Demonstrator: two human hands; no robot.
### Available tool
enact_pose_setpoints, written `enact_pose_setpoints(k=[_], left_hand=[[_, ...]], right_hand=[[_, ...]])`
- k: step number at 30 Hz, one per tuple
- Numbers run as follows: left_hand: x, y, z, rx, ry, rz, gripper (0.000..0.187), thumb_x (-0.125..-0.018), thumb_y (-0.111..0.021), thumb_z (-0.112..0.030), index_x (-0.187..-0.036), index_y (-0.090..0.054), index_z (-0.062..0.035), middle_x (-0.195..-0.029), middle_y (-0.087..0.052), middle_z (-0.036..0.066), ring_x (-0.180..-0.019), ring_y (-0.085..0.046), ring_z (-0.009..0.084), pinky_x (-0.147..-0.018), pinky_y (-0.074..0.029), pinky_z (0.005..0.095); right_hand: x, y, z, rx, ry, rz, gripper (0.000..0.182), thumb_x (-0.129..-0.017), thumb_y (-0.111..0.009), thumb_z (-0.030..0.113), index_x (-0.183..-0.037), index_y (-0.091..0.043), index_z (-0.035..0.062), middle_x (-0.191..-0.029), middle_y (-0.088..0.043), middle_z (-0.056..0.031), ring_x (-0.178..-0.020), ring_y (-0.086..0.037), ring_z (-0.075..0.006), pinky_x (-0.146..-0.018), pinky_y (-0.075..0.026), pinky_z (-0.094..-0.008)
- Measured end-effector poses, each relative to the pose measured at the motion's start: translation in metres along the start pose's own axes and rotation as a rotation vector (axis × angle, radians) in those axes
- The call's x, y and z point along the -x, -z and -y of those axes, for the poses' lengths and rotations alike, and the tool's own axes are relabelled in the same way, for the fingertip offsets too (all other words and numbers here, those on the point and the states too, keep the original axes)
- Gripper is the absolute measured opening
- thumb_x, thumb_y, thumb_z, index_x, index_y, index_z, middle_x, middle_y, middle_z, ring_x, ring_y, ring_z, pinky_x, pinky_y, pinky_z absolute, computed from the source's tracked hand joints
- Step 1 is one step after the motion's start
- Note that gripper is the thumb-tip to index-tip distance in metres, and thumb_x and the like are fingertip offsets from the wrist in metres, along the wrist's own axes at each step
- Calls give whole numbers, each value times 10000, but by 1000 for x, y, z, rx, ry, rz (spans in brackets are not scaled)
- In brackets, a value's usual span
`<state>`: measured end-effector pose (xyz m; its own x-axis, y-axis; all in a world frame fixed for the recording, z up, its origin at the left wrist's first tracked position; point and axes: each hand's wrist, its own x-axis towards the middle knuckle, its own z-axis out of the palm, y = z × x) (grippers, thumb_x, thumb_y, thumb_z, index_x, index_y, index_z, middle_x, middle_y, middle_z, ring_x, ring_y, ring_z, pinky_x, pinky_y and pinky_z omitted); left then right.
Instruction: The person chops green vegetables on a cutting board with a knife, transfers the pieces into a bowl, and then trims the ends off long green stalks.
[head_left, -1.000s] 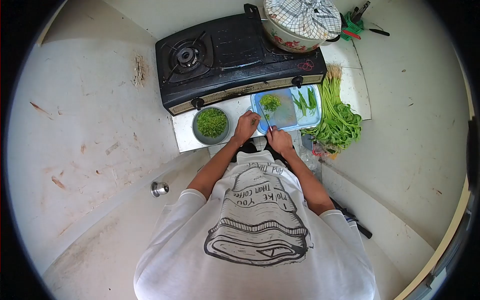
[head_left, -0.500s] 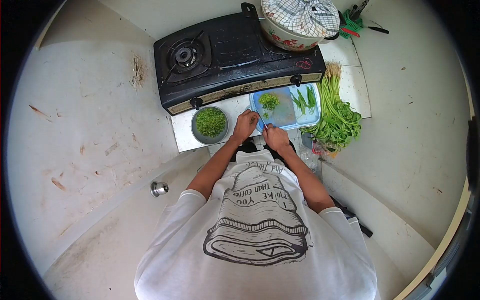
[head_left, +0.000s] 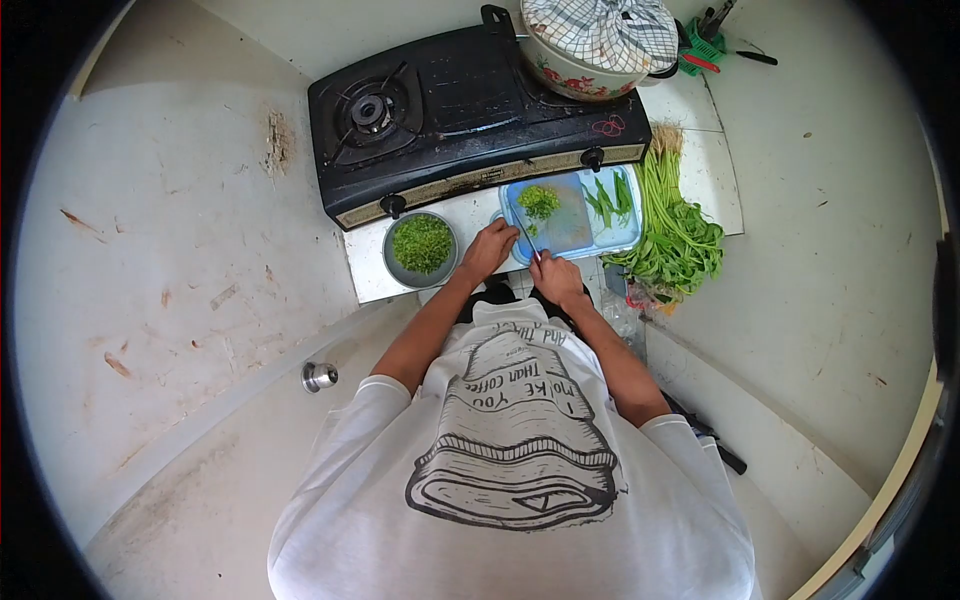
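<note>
My right hand [head_left: 556,275] is closed around the handle of a knife [head_left: 528,238], whose blade points away over the near left corner of a blue cutting board [head_left: 568,228]. Beside the blade, my left hand [head_left: 490,248] has its fingers pinched together at the board's left edge; whatever they grip is too small to make out. A small heap of chopped greens [head_left: 539,202] lies on the board, with a few bits close to the blade. Longer green pieces [head_left: 608,203] rest on the light blue tray [head_left: 628,240] at the right.
Left of my hands stands a grey bowl [head_left: 391,267] full of finely chopped greens [head_left: 421,243]. A bundle of leafy vegetables [head_left: 672,215] lies at the right. Behind is a black gas stove [head_left: 470,95] bearing a cloth-covered pot [head_left: 575,82]. A green basket [head_left: 703,48] holds utensils.
The knife blade has tilted slightly and shows more plainly beside my left fingers. Both hands stay in nearly the same place.
</note>
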<state>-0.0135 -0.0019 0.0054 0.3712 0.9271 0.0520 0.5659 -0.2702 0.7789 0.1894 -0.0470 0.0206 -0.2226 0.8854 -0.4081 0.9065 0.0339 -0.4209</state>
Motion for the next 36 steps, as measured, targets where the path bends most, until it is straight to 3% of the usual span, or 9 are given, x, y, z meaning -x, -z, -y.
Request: enact_pose_setpoints(k=[5,11,17,23,36], left_hand=[[5,-1,8,-10,-74,45,122,-954,-635,-56,-1039,-706,-6,-960,-601,175,-846,-661,395,-760,-553,475],[6,4,1,-54,-39,89,174,-952,-635,-34,-1102,-720,-17,-1008,-630,165,-901,-681,384,-792,-561,463],[9,0,-1,22,-66,-45,176,-923,-649,-31,-1082,-720,-9,-969,-665,173,-882,-669,394,-791,-558,460],[1,-6,-2,49,31,-84,129,-934,-660,-64,-1033,-716,-4,-948,-668,185,-891,-666,403,-795,-554,468],[1,-5,3,-58,-98,-23,112,-911,-649,-28,-1005,-708,-12,-929,-636,169,-880,-659,380,-801,-556,457]], right_hand=[[5,4,5,57,31,-22,383,-1021,-527,345,-1005,-637,-21,-768,-715,-269,-749,-730,-445,-707,-586,-542],[0,-11,1,52,57,-80,387,-1031,-523,343,-1001,-624,-30,-726,-694,-285,-697,-709,-466,-676,-575,-562],[0,-6,5,35,33,-77,381,-1028,-528,340,-1003,-622,-28,-735,-698,-284,-703,-712,-463,-678,-577,-559],[4,-1,-2,27,-48,-62,398,-1024,-529,364,-1020,-627,-22,-789,-715,-281,-756,-721,-459,-741,-579,-552],[9,1,6,33,-4,-78,382,-1020,-541,348,-1015,-631,-24,-755,-709,-268,-724,-715,-460,-705,-576,-548]])
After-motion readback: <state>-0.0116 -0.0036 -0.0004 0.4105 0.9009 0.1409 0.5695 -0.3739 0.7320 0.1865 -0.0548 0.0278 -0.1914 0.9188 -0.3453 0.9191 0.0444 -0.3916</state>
